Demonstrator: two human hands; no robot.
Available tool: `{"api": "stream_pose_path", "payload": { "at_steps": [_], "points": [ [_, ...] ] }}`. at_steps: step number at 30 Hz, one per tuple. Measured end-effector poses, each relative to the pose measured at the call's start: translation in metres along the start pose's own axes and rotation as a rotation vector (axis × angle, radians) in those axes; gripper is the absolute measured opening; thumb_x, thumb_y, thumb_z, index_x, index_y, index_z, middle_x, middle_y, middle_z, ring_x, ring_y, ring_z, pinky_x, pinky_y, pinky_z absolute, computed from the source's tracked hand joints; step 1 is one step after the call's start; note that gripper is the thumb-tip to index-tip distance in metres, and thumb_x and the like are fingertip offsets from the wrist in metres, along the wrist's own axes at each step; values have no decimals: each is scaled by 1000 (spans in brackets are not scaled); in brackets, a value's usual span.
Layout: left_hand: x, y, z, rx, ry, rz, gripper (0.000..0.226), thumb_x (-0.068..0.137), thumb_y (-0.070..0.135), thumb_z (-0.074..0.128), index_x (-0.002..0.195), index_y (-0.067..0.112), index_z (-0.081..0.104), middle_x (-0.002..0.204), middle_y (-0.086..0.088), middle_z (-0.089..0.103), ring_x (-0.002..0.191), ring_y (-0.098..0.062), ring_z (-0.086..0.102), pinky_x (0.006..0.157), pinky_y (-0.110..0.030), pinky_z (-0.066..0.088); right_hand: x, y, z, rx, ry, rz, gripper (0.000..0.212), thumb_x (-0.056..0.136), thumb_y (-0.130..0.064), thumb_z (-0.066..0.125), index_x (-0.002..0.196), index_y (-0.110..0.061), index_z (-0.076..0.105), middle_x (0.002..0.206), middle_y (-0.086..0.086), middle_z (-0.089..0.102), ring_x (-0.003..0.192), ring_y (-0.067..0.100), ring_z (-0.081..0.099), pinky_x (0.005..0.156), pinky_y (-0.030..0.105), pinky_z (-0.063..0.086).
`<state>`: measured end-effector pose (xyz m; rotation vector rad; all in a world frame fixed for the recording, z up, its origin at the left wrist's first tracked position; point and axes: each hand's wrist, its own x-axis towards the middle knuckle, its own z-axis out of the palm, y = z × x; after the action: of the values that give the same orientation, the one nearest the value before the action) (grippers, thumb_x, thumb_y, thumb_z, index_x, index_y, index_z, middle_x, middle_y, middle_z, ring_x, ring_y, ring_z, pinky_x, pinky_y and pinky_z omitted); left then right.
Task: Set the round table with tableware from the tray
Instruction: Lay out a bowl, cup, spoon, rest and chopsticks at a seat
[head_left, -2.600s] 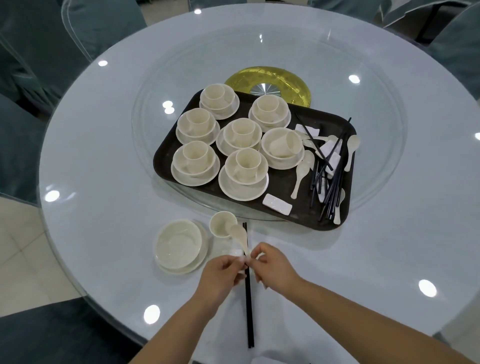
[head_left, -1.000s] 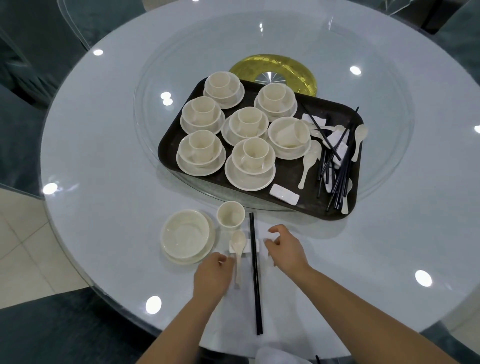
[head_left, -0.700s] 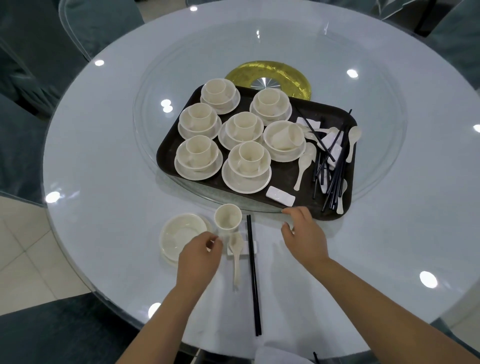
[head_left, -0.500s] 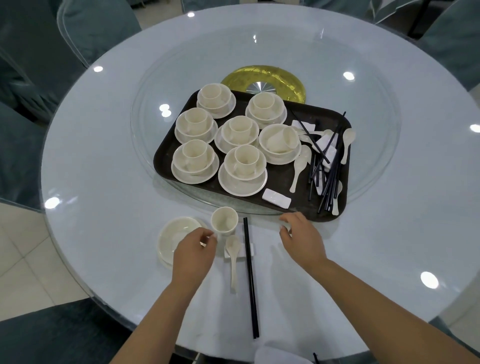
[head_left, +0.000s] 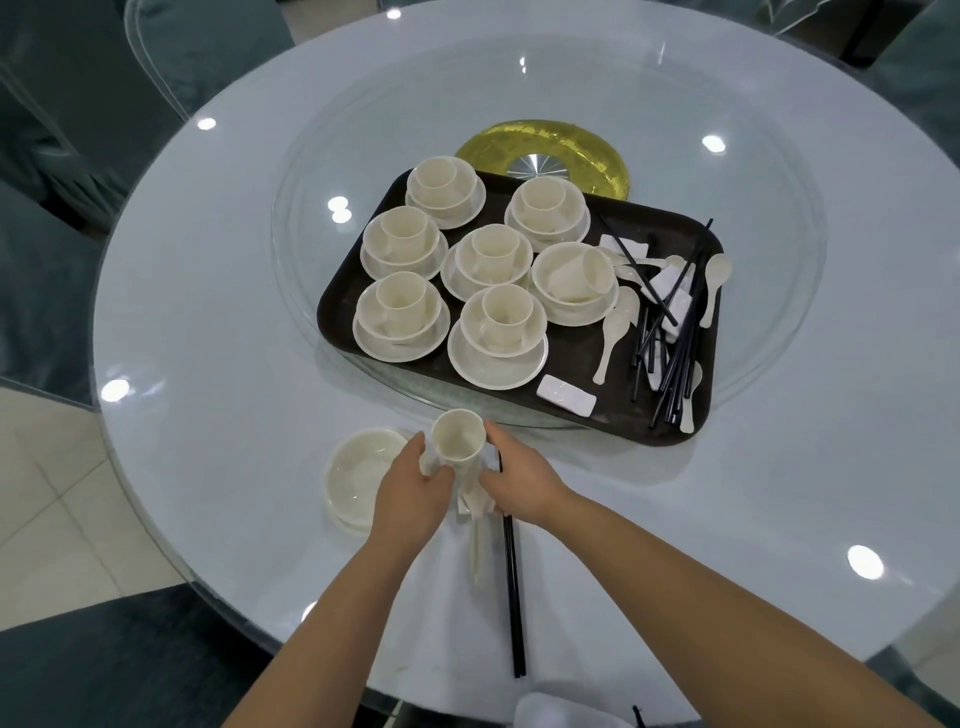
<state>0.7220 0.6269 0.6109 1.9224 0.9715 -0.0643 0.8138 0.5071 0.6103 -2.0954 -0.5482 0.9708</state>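
Observation:
A small cream cup (head_left: 457, 440) sits between both my hands near the table's front edge. My left hand (head_left: 410, 493) curls round its left side and my right hand (head_left: 519, 480) holds its right side. Below the cup lie a cream spoon (head_left: 475, 545) and a pair of black chopsticks (head_left: 513, 597), their upper ends hidden by my hands. To the left stands a cream bowl on its plate (head_left: 358, 473). The dark tray (head_left: 571, 348) behind carries several cup-bowl-plate sets (head_left: 498, 332), spoons, chopsticks (head_left: 675, 338) and a white rest (head_left: 566, 396).
The tray lies on a glass turntable (head_left: 769, 260) with a gold hub (head_left: 587, 150) at the middle of the round white table (head_left: 208, 312). Chairs in grey-blue covers (head_left: 62, 130) stand round the table. Tiled floor shows at the left.
Both hands have left the spoon and chopsticks and closed in on the cup. The right hand came back from the tray's edge, and the cup now sits between the two hands.

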Motion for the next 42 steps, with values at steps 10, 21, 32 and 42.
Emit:
{"api": "stream_pose_path", "payload": {
  "at_steps": [10,21,32,42],
  "points": [
    [-1,-3,-9,-27,13,68,17,94,32,55,95,46,45,81,21,61,78,0,60,61,-14,37,3,-8,15,-35,-25,-4,62,86,-17,48,142,-36,34,118,-1,60,93,24,62,82,47,55],
    [-1,-15,-13,-60,58,7,31,92,27,58,122,26,51,103,18,57,92,-9,60,75,-24,46,3,8,18,39,98,70,64,89,-19,49,148,-35,30,138,-10,48,119,18,54,97,40,50],
    [-19,-36,13,70,-210,-134,48,93,25,54,139,16,45,132,0,52,115,-17,54,93,-26,40,-11,60,19,26,203,300,46,95,-21,52,140,-22,46,109,1,54,87,23,64,80,36,55],
    [-18,-26,30,-4,-237,-119,17,89,11,50,91,-4,58,93,-19,57,79,-20,51,71,-29,38,-19,64,35,71,105,238,57,94,-10,52,147,-23,39,93,11,66,86,25,64,83,39,56]
  ]
}}
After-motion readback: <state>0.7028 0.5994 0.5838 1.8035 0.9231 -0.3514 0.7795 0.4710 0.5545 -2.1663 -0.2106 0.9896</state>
